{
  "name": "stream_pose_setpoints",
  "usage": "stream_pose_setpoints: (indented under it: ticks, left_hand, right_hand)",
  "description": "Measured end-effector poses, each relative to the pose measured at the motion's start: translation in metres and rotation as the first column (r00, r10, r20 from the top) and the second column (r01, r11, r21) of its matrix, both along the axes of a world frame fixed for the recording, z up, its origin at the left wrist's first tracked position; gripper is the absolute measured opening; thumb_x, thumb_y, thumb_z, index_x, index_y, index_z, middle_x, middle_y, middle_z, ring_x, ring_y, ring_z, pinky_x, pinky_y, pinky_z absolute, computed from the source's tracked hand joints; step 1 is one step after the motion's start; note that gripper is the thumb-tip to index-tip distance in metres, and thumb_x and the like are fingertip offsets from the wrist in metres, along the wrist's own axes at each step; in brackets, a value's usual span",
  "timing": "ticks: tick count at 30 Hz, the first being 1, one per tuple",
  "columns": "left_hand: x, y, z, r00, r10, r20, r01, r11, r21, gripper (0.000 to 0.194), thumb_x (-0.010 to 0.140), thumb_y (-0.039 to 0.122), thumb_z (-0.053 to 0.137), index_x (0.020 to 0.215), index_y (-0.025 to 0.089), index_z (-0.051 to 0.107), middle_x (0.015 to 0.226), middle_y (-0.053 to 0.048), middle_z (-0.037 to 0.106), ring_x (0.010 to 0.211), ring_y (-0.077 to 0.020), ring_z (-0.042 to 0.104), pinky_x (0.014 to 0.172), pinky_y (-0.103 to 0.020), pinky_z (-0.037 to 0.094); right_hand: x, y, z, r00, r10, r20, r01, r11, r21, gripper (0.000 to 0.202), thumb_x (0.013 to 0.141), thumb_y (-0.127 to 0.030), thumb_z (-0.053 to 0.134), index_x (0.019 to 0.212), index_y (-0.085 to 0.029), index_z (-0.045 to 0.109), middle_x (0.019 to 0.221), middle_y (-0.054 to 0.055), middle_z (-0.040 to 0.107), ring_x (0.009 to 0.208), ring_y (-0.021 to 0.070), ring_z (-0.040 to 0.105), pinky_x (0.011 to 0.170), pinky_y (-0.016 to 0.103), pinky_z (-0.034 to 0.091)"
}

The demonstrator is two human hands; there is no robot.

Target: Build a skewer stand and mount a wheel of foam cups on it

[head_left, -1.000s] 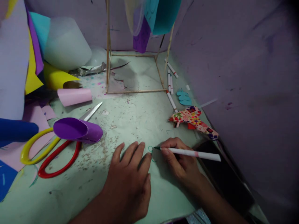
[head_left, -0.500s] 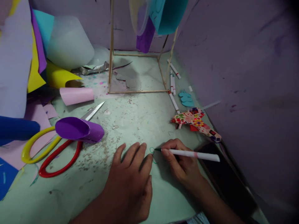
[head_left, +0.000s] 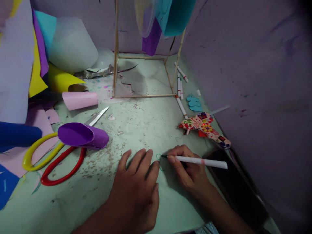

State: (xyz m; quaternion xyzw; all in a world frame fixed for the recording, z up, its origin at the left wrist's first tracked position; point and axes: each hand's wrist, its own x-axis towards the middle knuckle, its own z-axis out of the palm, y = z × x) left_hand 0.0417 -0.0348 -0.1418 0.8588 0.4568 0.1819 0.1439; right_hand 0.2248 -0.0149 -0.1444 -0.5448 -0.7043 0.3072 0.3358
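head view: marker (head_left: 202, 161) in right hand (head_left: 192, 172), pinched near its dark tip, which is at green marks (head_left: 159, 157) on the pale green surface (head_left: 143, 126). left hand (head_left: 136, 188) lies palm down, fingers spread, open. judged: barrel light, stiff, a bit slippery; tip soft, easily splayed; best hold is on the barrel just behind the tip. count: one marker held, four loose markers (head_left: 181, 108), one scissors (head_left: 64, 179), one purple paper tube (head_left: 99, 138), one floral-patterned object (head_left: 207, 127).
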Motion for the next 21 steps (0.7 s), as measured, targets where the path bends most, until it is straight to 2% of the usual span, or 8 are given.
stream_pose_setpoints:
  ticks: [21]
  left_hand:
    - [-0.0006, -0.0009, -0.0003, 1.000, 0.003, 0.003, -0.003, 1.000, -0.011, 0.040, 0.080, 0.034, 0.053, 0.117, 0.020, 0.059, 0.133, -0.009, 0.054, 0.124, -0.0283, 0.043, 0.107, -0.051, 0.020]
  right_hand:
    - [-0.0001, -0.0003, 0.0002, 1.000, -0.010, 0.000, 0.010, 1.000, -0.022, 0.011, 0.088, -0.023, 0.048, 0.079, -0.020, 0.053, 0.063, -0.001, 0.057, 0.054, 0.0109, 0.052, 0.050, 0.023, 0.041]
